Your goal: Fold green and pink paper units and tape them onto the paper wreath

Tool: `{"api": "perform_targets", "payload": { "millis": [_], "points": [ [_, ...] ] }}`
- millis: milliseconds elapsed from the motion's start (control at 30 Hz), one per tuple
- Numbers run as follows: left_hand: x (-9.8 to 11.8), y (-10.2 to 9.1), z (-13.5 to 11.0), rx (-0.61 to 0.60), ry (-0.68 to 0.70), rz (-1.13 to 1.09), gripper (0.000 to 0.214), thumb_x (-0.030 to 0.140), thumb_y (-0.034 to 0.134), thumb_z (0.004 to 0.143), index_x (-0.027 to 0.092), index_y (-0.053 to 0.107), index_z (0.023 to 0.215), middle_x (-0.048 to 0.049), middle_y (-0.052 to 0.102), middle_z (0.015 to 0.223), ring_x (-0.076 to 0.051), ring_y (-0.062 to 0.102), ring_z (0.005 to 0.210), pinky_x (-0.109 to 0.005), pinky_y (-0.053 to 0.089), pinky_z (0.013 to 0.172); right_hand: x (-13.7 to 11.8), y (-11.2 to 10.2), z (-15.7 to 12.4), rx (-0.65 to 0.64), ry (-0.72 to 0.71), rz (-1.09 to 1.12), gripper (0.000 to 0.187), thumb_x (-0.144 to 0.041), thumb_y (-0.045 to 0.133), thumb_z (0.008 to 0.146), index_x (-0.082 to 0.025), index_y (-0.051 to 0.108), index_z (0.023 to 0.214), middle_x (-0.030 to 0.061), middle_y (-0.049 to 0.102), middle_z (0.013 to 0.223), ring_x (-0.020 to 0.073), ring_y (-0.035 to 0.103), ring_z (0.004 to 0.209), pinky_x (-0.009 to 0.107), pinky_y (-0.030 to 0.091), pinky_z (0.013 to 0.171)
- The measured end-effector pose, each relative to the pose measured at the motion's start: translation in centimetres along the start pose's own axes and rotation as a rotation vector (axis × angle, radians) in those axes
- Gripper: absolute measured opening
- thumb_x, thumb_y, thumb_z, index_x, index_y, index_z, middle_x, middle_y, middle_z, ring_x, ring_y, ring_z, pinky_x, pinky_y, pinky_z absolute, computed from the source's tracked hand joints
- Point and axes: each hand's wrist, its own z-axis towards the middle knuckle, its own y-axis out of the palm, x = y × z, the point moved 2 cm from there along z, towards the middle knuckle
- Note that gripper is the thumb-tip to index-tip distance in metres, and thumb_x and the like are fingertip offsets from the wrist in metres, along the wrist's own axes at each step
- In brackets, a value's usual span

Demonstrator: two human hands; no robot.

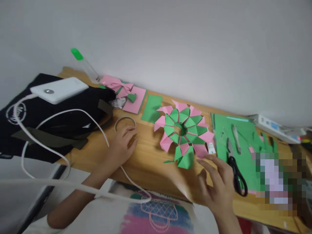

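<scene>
A pink and green folded paper wreath (184,131) lies flat on the wooden table (146,162). My right hand (216,185) hovers just below its lower right edge with fingers spread and nothing in it. My left hand (123,144) rests palm down on the table to the wreath's left, fingers stretched out, touching a thin wire ring (125,121).
A black bag (48,123) with a white power bank (59,90) and a white cable (73,146) fills the left. Pink and green paper pieces (126,94), a glue tube (85,65), green sheets (234,143), black-handled scissors (235,169) and a power strip (278,128) lie about.
</scene>
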Motion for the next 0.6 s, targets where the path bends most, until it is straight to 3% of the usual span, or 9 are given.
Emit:
{"api": "perform_targets", "payload": {
  "millis": [100, 167, 267, 333, 433, 500, 600],
  "points": [
    [-2.0, -0.6, 0.8, -0.026, -0.137, 0.168, 0.019, 0.027, 0.055, 0.087, 0.017, 0.065, 0.1, -0.0137, 0.064, 0.109, -0.03, 0.058, 0.103, -0.045, 0.049, 0.087, -0.6, -0.3, 1.6, 0.024, -0.001, 0.135, 0.03, -0.003, 0.054, 0.082, -0.019, 0.061, 0.107, 0.0105, 0.063, 0.103, 0.0237, 0.062, 0.094, 0.037, 0.049, 0.08],
    [-2.7, -1.0, 1.2, -0.145, -0.264, 0.269, 0.024, 0.033, 0.058, 0.086, 0.015, 0.068, 0.098, -0.0149, 0.064, 0.106, -0.032, 0.057, 0.101, -0.047, 0.048, 0.085, -1.4, -0.2, 2.6, -0.026, -0.06, 0.248, 0.03, -0.002, 0.054, 0.082, -0.017, 0.061, 0.107, 0.0096, 0.065, 0.099, 0.0212, 0.063, 0.092, 0.034, 0.05, 0.078],
    [-2.7, -1.3, 1.3, -0.375, -0.317, 0.201, 0.02, 0.032, 0.061, 0.084, 0.015, 0.069, 0.092, -0.0122, 0.067, 0.098, -0.032, 0.058, 0.097, -0.047, 0.045, 0.083, -2.8, 0.3, 3.8, -0.082, -0.145, 0.347, 0.029, 0.0, 0.053, 0.082, -0.016, 0.062, 0.105, 0.0088, 0.067, 0.096, 0.0189, 0.064, 0.088, 0.031, 0.051, 0.075],
    [-2.2, -1.6, 1.2, -0.427, -0.306, 0.105, 0.013, 0.023, 0.058, 0.085, 0.015, 0.069, 0.086, -0.0101, 0.068, 0.093, -0.03, 0.058, 0.095, -0.046, 0.043, 0.084, -3.7, 0.6, 4.5, -0.089, -0.168, 0.39, 0.029, 0.001, 0.052, 0.081, -0.016, 0.063, 0.103, 0.0083, 0.067, 0.095, 0.0182, 0.064, 0.087, 0.031, 0.051, 0.074],
    [-1.2, -2.6, 0.9, -0.391, -0.296, -0.018, 0.017, 0.019, 0.05, 0.09, 0.016, 0.067, 0.087, -0.0086, 0.068, 0.091, -0.026, 0.06, 0.093, -0.041, 0.045, 0.083, -4.9, 1.1, 5.7, -0.096, -0.165, 0.467, 0.03, 0.002, 0.051, 0.082, -0.016, 0.062, 0.103, 0.0072, 0.067, 0.094, 0.0175, 0.063, 0.089, 0.031, 0.05, 0.076],
    [-0.3, -3.6, 0.7, -0.33, -0.262, -0.205, 0.017, 0.024, 0.048, 0.093, 0.018, 0.064, 0.09, -0.006, 0.068, 0.091, -0.021, 0.062, 0.089, -0.034, 0.047, 0.081, -5.5, 1.4, 6.5, -0.104, -0.088, 0.52, 0.032, 0.0, 0.051, 0.084, -0.017, 0.061, 0.109, 0.0063, 0.067, 0.097, 0.0172, 0.062, 0.093, 0.032, 0.05, 0.081],
    [1.6, -4.9, 0.8, -0.203, -0.134, -0.734, 0.009, 0.026, 0.055, 0.091, 0.019, 0.06, 0.088, -0.0031, 0.066, 0.087, -0.016, 0.063, 0.082, -0.027, 0.05, 0.075, -6.4, 2.0, 7.6, -0.151, 0.077, 0.564, 0.039, -0.015, 0.057, 0.088, -0.02, 0.053, 0.127, 0.0078, 0.063, 0.116, 0.0193, 0.058, 0.111, 0.035, 0.048, 0.094]
  ]
}}
